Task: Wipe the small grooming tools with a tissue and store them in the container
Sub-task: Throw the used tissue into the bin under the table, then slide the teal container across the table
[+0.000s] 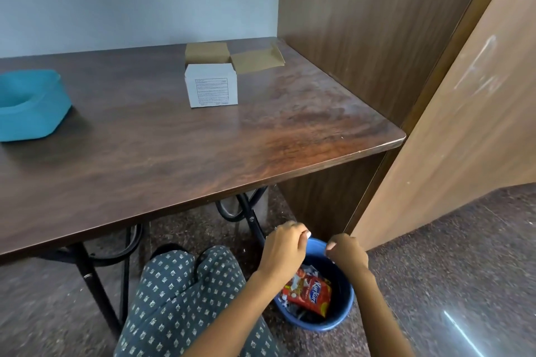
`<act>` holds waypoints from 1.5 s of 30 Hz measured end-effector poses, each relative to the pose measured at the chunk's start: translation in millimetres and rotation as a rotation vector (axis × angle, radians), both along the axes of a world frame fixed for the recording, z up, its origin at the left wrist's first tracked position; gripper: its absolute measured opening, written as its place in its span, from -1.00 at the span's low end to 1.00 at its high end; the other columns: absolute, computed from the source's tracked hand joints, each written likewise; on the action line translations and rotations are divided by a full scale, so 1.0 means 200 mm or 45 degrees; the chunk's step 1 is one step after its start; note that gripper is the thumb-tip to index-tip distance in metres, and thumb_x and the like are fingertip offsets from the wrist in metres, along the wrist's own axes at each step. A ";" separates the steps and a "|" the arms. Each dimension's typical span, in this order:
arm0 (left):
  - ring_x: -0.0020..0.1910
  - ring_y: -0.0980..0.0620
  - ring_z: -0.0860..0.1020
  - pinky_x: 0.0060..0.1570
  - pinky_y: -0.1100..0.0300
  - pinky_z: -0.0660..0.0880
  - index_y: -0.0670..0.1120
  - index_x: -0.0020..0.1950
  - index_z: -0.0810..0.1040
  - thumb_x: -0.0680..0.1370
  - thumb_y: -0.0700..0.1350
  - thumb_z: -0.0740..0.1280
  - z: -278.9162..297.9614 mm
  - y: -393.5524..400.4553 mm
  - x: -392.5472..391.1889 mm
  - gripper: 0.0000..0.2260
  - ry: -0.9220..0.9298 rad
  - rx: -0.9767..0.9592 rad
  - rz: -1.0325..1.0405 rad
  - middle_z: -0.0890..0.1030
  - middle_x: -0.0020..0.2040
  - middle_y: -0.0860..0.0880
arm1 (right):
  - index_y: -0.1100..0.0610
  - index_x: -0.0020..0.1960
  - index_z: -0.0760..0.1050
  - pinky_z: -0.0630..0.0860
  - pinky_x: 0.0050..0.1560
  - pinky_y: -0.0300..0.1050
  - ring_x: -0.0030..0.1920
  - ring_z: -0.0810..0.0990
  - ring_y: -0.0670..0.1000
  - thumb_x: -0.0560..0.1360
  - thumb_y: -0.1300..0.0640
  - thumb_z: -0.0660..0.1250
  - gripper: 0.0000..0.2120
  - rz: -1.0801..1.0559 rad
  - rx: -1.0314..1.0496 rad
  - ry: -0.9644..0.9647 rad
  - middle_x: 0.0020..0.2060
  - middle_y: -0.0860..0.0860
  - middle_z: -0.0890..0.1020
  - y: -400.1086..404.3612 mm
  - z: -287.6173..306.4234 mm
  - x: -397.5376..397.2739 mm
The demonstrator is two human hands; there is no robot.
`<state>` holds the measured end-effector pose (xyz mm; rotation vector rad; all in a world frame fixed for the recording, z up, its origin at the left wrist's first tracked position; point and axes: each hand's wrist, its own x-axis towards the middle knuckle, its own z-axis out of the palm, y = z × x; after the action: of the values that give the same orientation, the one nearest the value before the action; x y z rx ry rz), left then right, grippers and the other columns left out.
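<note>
Just the one head cam here, wide-angle, looking forward and steeply down from above the table [203, 136] edge, so the tabletop fills the upper frame while the floor and blue bin [342, 316] sit close below, nearest the lens.

hands [314, 249] over blue bin [346, 307], box [211, 84] on table [174, 148]

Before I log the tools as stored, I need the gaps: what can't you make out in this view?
- Inside of the white box, head view: its own front wall hides it.
- Left hand: a white scrap shows at the fingertips; the curled fingers hide the rest.
- Right hand: contents hidden by the curled fingers.
- Teal container: cut off by the left edge.
- Label print: too small.
</note>
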<state>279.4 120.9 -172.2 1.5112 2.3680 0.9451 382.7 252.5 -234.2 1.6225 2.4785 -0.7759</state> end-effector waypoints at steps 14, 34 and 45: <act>-0.11 0.18 0.59 -0.10 0.21 0.54 -0.06 0.01 0.63 0.55 -0.13 0.31 0.85 -0.57 -0.20 -0.89 0.265 0.601 0.179 0.63 -0.08 0.09 | -0.06 -0.02 0.55 0.58 -0.08 -0.04 -0.12 0.59 -0.11 0.49 -0.18 0.24 -0.75 0.720 0.455 0.431 -0.14 -0.14 0.62 -0.59 1.28 -0.09; 0.54 -0.08 0.00 0.47 0.04 -0.08 -0.09 0.53 0.07 0.61 -0.02 0.19 0.92 -0.99 -1.27 -0.45 0.645 -0.047 0.934 0.02 0.56 -0.13 | 0.08 0.06 0.57 0.53 -0.26 -0.10 -0.07 0.62 0.05 0.44 0.08 0.40 -0.80 1.027 0.881 0.912 -0.02 0.00 0.62 -0.73 1.20 -1.35; 0.30 -0.07 0.46 0.41 -0.04 0.26 -0.11 0.45 0.31 0.55 -0.34 0.27 0.90 -0.97 -1.42 -0.52 0.583 0.061 0.917 0.46 0.37 -0.11 | 0.03 0.05 0.56 0.47 -0.13 -0.16 0.01 0.58 -0.02 0.48 0.04 0.34 -0.83 1.021 0.780 0.887 0.04 -0.08 0.59 -0.66 1.14 -1.35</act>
<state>-3.7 -73.2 7.2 0.9421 3.3553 0.8286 113.0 120.0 -5.5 0.2231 3.6851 -0.5173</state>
